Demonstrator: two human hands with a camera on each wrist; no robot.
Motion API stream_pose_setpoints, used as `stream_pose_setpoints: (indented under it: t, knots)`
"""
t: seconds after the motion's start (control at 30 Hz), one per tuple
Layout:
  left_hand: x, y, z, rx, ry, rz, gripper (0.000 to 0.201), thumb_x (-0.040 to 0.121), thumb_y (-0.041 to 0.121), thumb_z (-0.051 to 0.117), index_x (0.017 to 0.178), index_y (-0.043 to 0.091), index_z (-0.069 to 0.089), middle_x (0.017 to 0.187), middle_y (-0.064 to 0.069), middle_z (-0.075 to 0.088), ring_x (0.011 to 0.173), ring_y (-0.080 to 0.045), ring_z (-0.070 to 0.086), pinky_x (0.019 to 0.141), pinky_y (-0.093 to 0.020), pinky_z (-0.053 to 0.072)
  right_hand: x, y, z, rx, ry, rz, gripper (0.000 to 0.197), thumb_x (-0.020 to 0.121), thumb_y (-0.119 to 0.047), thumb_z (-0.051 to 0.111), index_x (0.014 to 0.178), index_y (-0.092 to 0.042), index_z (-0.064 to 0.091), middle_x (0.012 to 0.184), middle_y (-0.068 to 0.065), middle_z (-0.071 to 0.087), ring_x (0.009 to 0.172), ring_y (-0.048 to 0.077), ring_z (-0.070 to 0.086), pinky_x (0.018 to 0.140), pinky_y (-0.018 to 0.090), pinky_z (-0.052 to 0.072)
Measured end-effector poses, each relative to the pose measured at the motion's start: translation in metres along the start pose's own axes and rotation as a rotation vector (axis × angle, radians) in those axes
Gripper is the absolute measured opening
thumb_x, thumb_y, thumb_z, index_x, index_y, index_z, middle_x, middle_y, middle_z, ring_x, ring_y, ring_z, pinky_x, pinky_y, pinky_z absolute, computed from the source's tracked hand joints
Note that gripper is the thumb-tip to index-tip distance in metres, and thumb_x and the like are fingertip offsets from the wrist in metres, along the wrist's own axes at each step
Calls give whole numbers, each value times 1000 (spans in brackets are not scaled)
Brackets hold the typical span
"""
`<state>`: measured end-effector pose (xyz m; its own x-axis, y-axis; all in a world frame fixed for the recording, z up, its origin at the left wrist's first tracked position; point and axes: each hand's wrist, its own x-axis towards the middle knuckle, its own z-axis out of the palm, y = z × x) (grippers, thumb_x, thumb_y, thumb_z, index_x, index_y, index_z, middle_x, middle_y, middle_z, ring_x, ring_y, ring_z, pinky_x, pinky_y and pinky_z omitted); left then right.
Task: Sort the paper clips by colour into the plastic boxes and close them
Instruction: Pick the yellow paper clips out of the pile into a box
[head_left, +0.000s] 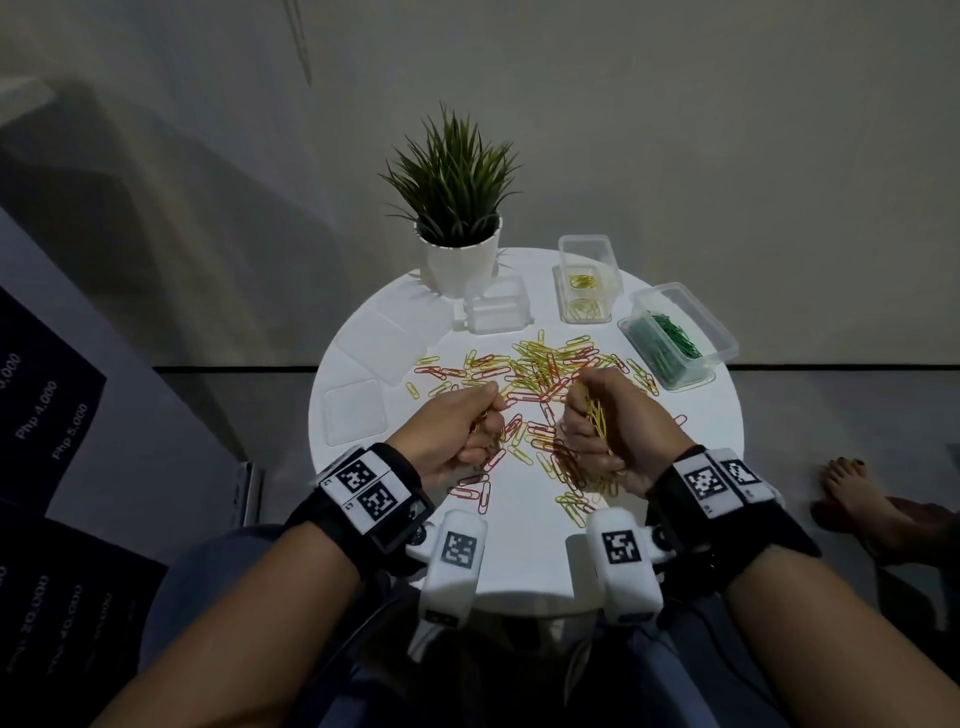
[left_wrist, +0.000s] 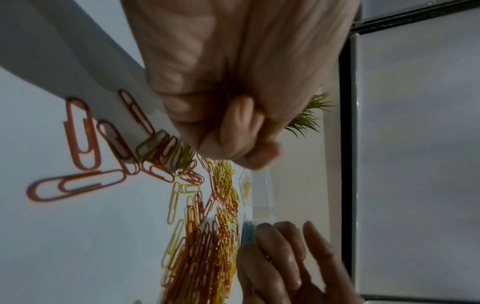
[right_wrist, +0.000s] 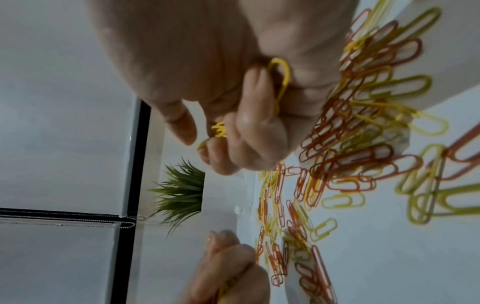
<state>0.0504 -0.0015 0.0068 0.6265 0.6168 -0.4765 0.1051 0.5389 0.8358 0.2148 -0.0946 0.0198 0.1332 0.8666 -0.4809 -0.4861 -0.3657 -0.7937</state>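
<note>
A pile of yellow and red paper clips (head_left: 540, 374) lies spread over the middle of the round white table (head_left: 519, 545). My left hand (head_left: 467, 426) is curled into a fist over the pile's left part, with yellow clips (left_wrist: 166, 150) showing under its fingers (left_wrist: 233, 127). To its right, my right hand (head_left: 597, 421) grips a bunch of yellow clips (right_wrist: 281, 76) in its fist (right_wrist: 241, 123). An open clear box (head_left: 584, 312) at the back holds a few yellow clips. The box (head_left: 675, 338) to its right holds green clips. A third clear box (head_left: 496, 306) stands near the plant.
A potted plant (head_left: 457, 208) stands at the table's back edge. Clear lids (head_left: 356, 418) lie along the left rim. A person's bare foot (head_left: 852, 488) rests on the floor at the right. Dark panels with printed numbers stand at the left.
</note>
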Motion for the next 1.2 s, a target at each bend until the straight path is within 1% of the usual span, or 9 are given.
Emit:
stream_pose_setpoints:
  t: [0.07,0.17,0.33,0.47,0.67,0.8,0.9,1.1,1.2]
  knots:
    - [-1,0,2,59,-22,37,26,104,22,37,90,10,54,51,8,42,39,-3,29,34,-12,22,3,4,1,-82,42,-7,28,93,-23,38,67,-14,44,56,3,39,38,10,24,33,12,13]
    - [3,-1,2,700,2,238,28,101,27,45,86,11,62,54,13,52,48,0,43,47,-16,34,6,11,3,-445,105,-25,26,92,-12,36,74,-12,55,61,6,52,45,16,37,38,19,28]
    - [10,-5,5,1561,-92,403,18,88,36,64,101,24,65,90,8,64,86,-13,55,69,-27,39,1,23,8,-1318,193,-166,24,97,-16,38,93,-14,61,90,8,66,81,22,60,71,30,44]
    - [11,-3,8,1705,-117,447,16,90,35,60,97,21,64,92,1,67,89,-20,58,68,-29,41,-2,29,19,-1687,312,-65,20,95,-29,46,108,-18,56,106,3,63,97,25,60,77,32,45]
    - [9,-11,6,1608,-99,355,8,86,25,55,86,18,58,84,0,65,79,-22,57,63,-29,41,3,26,31,-1774,333,25,20,93,-18,47,111,-14,56,110,5,63,97,25,61,72,30,41]
    - [10,-12,6,1629,-42,351,11,89,30,55,94,20,56,91,2,64,85,-21,57,66,-29,39,6,23,36,-1740,290,84,8,87,-21,55,92,-14,57,85,3,59,76,23,53,67,27,42]
    - [7,-14,4,1662,21,387,12,92,32,55,95,21,60,93,2,65,90,-21,58,66,-28,38,10,15,28,-1523,221,38,31,88,-22,53,59,-15,43,57,2,45,60,22,45,51,25,33]
    - [0,-14,-3,1585,29,362,19,89,40,61,99,24,63,96,7,65,91,-16,57,69,-26,38,-4,-11,0,66,5,-34,19,83,-19,34,65,-17,39,53,-1,30,37,9,23,32,9,17]
    - [-1,-16,-4,1611,54,374,9,91,32,57,92,25,63,91,7,66,88,-16,58,66,-26,37,7,-7,-1,19,-12,-33,25,91,-21,36,70,-13,48,58,3,40,39,10,28,31,11,19]
